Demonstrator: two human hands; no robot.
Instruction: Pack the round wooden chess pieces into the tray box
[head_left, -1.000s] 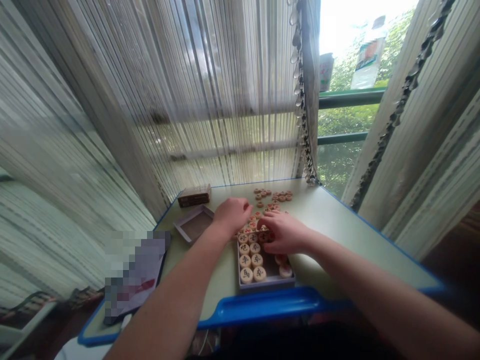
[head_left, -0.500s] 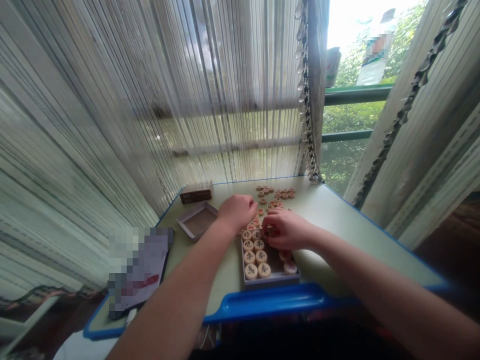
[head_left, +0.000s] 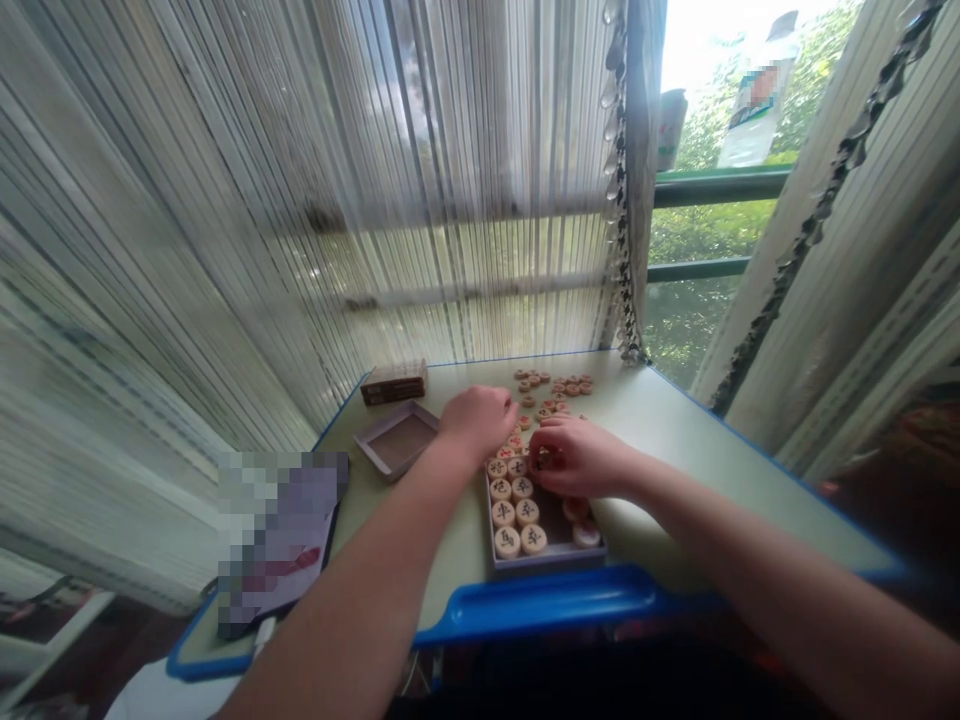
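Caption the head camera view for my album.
Left hand and right hand at xiangqi pieces in a shallow tray on a blue-edged table.

A tray (head_left: 546, 563) beside a lid (head_left: 397, 412) holds xiangqi pieces (head_left: 523, 513).

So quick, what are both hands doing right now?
Left hand: closed, palm down; can't tell if it's holding anything.
Right hand: closed, holding a wooden Chinese chess piece.

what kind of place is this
Probably a home, at a window: a blue-edged table, string curtains, a green railing outside, and xiangqi pieces on the table.
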